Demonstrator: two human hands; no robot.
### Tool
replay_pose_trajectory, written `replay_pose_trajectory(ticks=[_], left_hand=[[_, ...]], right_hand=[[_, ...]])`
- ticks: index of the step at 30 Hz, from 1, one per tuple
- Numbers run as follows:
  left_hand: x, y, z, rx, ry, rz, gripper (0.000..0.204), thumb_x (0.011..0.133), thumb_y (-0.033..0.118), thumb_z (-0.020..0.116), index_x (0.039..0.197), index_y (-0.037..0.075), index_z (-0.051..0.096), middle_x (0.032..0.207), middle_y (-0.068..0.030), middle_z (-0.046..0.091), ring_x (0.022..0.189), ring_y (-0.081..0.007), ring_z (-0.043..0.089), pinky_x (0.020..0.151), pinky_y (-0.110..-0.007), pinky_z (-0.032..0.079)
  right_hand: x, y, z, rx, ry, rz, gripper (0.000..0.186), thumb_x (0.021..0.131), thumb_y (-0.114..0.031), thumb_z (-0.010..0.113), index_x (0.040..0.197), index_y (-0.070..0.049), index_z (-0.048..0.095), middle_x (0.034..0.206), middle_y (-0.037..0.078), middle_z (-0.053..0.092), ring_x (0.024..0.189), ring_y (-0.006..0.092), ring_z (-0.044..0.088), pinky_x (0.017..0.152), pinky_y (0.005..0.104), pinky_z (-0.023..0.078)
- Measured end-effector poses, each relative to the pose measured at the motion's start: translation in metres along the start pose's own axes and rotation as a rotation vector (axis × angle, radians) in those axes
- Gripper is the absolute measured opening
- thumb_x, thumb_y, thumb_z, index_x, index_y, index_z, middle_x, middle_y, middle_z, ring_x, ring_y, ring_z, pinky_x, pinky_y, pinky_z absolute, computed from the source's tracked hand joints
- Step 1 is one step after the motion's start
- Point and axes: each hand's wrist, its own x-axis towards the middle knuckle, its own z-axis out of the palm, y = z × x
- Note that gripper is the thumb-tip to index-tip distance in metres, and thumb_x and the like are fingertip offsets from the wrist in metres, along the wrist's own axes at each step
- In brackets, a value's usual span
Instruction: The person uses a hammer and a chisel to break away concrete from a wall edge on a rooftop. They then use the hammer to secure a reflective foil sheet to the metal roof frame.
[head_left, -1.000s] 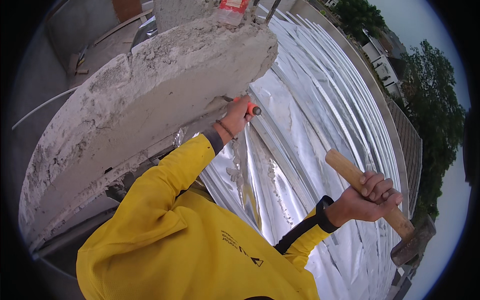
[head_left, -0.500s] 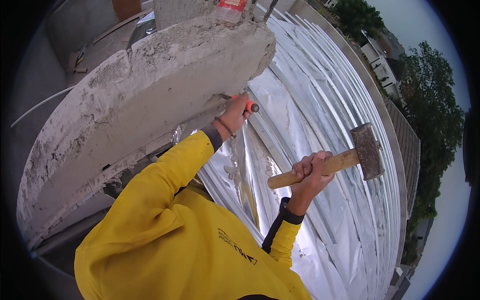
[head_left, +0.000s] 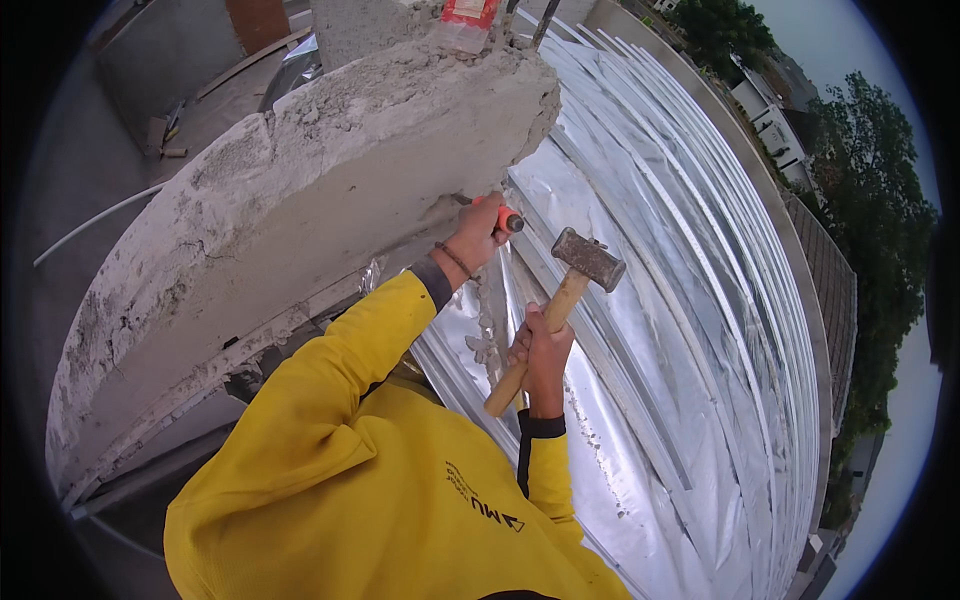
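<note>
My left hand is closed round the orange grip of a chisel. The chisel's tip points into a chipped hollow in the side face of a grey concrete wall; my fingers hide part of its shaft. Lower and to the right, my right hand grips the wooden handle of a sledgehammer. Its blocky, rusty head is up and tilted, a short way right of the chisel's butt end and apart from it.
Shiny foil sheeting with metal battens spreads out on the right, with crumbs of rubble on it. A red and clear package lies on the wall top near upright rods. Trees and roofs stand beyond.
My right hand has swung the sledgehammer leftward, bringing its head much closer to the chisel. My left hand keeps the chisel at the same spot on the wall.
</note>
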Motion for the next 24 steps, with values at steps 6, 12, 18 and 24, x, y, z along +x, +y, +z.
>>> replay_pose_trajectory(ticks=[6,12,18,24], left_hand=[[0.008,-0.008,-0.001,-0.009,0.019,0.052,0.018,0.092,0.022,0.058,0.079,0.013,0.051,0.069,-0.0023,0.05,0.052,-0.01,0.047,0.042,-0.023,0.035],[0.003,-0.01,-0.005,-0.008,0.063,0.046,0.018,0.092,0.023,0.058,0.079,0.013,0.051,0.068,-0.0023,0.051,0.049,-0.0102,0.046,0.04,-0.024,0.034],[0.008,-0.003,0.014,-0.054,0.052,-0.006,0.019,0.092,0.023,0.057,0.078,0.012,0.051,0.068,-0.0034,0.051,0.049,-0.0103,0.045,0.04,-0.023,0.033],[0.006,-0.004,-0.001,-0.074,-0.048,0.046,0.018,0.092,0.021,0.057,0.077,0.013,0.05,0.07,-0.0027,0.051,0.051,-0.01,0.045,0.041,-0.022,0.033]], right_hand=[[-0.045,-0.137,-0.031,0.187,0.114,-0.998,0.022,0.098,-0.021,0.055,0.083,-0.014,0.041,0.056,-0.001,0.032,0.043,0.0082,0.033,0.041,0.0256,0.034],[-0.052,-0.18,-0.021,0.526,0.094,-1.337,0.042,0.102,-0.028,0.039,0.065,-0.018,0.023,0.053,-0.003,0.022,0.045,0.0082,0.027,0.049,0.0276,0.034],[0.016,0.012,0.002,-0.239,-0.037,-0.097,0.024,0.091,-0.02,0.068,0.086,-0.008,0.049,0.057,-0.002,0.045,0.043,0.0078,0.042,0.039,0.0246,0.034],[-0.044,-0.107,-0.009,0.049,0.077,-0.741,0.014,0.092,-0.009,0.06,0.086,-0.007,0.048,0.059,-0.002,0.041,0.047,0.0064,0.037,0.043,0.0242,0.035]])
